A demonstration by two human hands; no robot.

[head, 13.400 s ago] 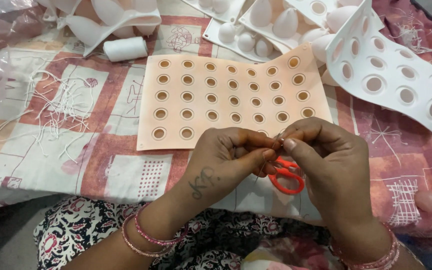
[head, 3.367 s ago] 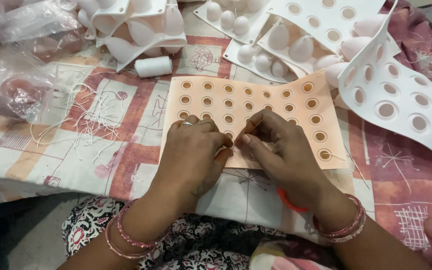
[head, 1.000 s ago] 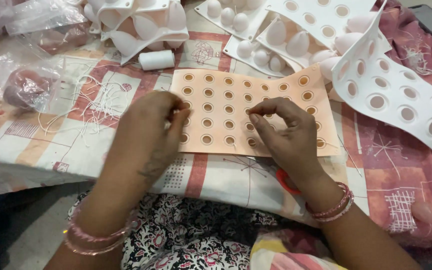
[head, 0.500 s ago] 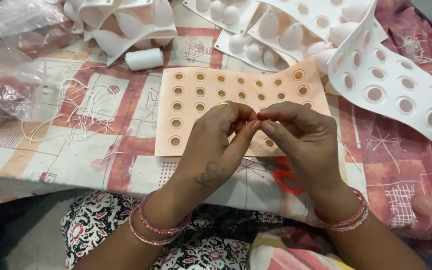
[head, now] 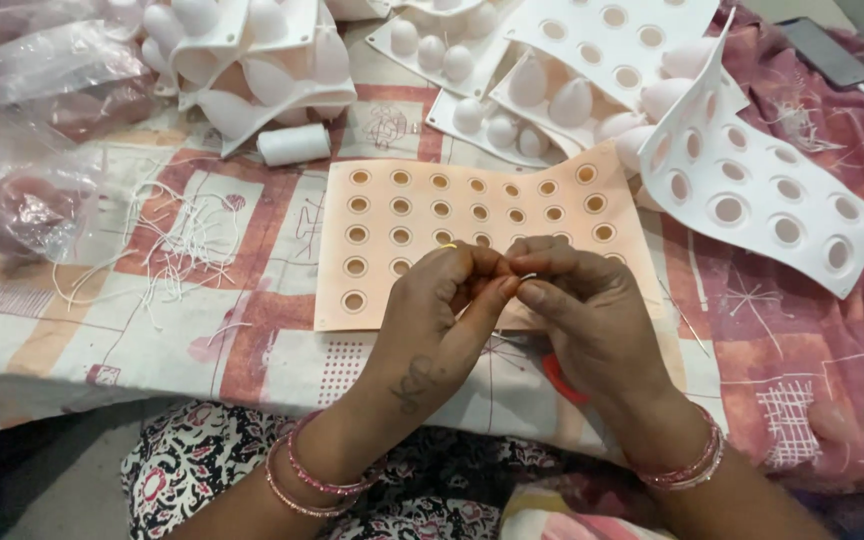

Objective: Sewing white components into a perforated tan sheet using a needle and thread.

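Observation:
My left hand (head: pixel 437 320) and my right hand (head: pixel 597 320) meet fingertip to fingertip over the near edge of a peach mould sheet (head: pixel 402 215) with rows of small round cups. Both pinch a short piece of thin white thread (head: pixel 526 277) between them. A small yellowish bit shows at my left fingertips; I cannot tell what it is. Orange scissors (head: pixel 560 380) peek out from under my right palm; whether that hand holds them is hidden.
A white thread spool (head: pixel 294 144) lies left of the mould. Cut thread pieces (head: pixel 167 250) are scattered on the patterned cloth. White moulds (head: pixel 762 195) with egg-shaped casts are piled at the back and right. Clear plastic bags (head: pixel 27 205) lie at the left.
A second ago my hands were spread apart on the mould sheet. They have since come together and now pinch the thread over its near edge.

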